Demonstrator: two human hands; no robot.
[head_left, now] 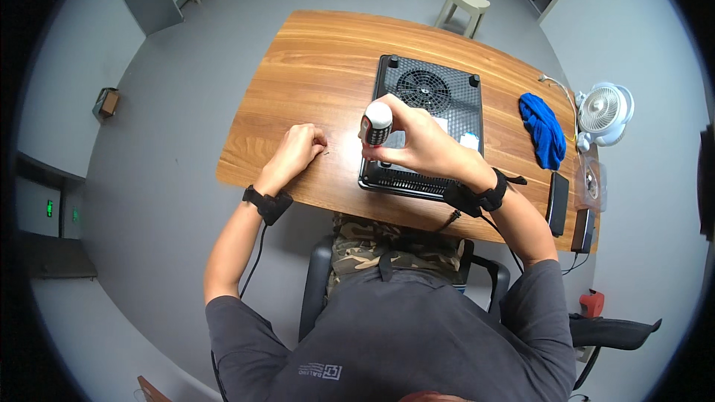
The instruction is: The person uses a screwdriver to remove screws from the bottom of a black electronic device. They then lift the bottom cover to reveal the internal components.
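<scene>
An induction cooker (465, 93) lies upside down on the wooden table, its black underside up with a round fan grille, feet and a slotted edge. My right hand (417, 138) is closed around a thick screwdriver handle (378, 120), white on top with black and red below. It stands roughly upright over the cooker's left near part; its tip is hidden. Left of the cooker, my left hand (299, 147) rests on the tabletop with curled fingers pressed together. Whatever they hold, if anything, is hidden. Tiny dark pieces, perhaps screws (327, 152), lie beside its fingertips.
On the table's (298, 52) right side are a crumpled blue cloth (543, 130), a black box (557, 202), a clear plastic container (592, 184) and a white fan (605, 110). A dark power cord (451, 218) hangs at the near edge. One stool (468, 1) stands beyond the table.
</scene>
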